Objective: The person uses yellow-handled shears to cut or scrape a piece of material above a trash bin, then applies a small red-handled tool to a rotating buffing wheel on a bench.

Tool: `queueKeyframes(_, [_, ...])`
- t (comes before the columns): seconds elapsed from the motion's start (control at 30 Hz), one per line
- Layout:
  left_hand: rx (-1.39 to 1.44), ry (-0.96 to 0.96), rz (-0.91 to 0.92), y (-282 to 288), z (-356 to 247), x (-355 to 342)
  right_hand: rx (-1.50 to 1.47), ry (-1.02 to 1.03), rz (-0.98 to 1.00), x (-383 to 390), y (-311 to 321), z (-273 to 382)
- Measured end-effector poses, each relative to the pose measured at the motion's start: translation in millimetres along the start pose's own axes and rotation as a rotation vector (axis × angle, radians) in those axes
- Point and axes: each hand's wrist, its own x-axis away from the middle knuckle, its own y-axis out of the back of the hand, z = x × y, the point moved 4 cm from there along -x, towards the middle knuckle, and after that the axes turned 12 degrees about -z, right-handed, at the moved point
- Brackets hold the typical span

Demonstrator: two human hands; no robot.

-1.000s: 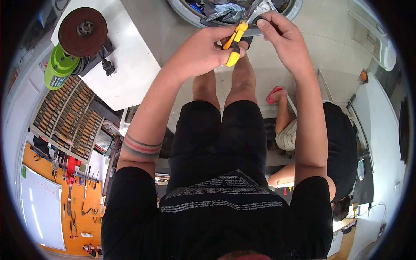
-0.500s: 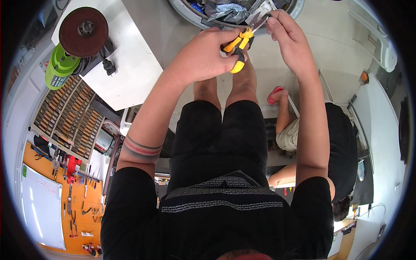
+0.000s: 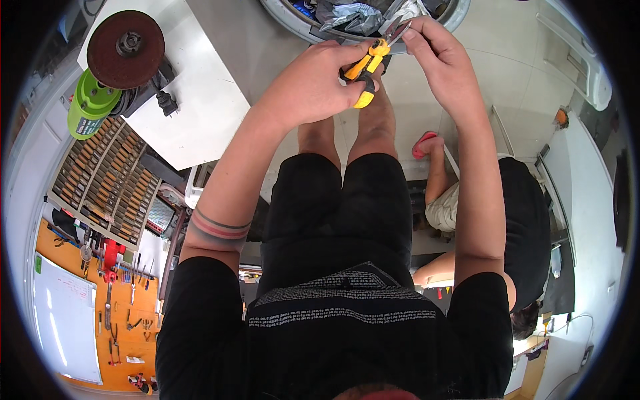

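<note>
My left hand [image 3: 317, 83] is closed round the handles of yellow-and-black scissor-like snips [image 3: 371, 59]. Their metal blades stand spread apart and point up and to the right. At the blade tips, the thumb and fingers of my right hand [image 3: 443, 60] are pinched together. Something thin and small may be between them, but I cannot make out what it is. Beyond the blades lies a round grey-rimmed bin [image 3: 460, 15] holding dark plastic bags and crumpled wrapping.
On a white table [image 3: 213, 100] at left are a brown grinding disc [image 3: 110, 57] and a green machine [image 3: 90, 100]. Racks of wooden-handled tools [image 3: 107, 177] and an orange tool board [image 3: 133, 300] stand nearer. A person in black [image 3: 527, 227] sits close on my right.
My right hand has shifted slightly left and down beside the blade tips. The snips have tilted a little, with their blades still spread.
</note>
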Motion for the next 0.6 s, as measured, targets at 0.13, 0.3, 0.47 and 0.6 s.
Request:
queueKeyframes(0.13, [-0.039,-0.006,0.023,0.2,3.5,-0.7,0.007,-0.007,-0.003,0.1,-1.3,0.0])
queueKeyframes(0.3, [0.075,0.069,0.092,2.2,-1.0,-1.3,0.049,-0.033,-0.024,-0.3,-3.0,3.7])
queueKeyframes(0.47, [0.081,0.116,0.135,0.8,7.2,-0.1,0.054,-0.037,-0.029,0.2,-2.9,5.0])
queueKeyframes(0.6, [0.1,0.084,0.132,0.8,2.7,1.0,0.066,-0.001,-0.05,0.0,-2.3,5.8])
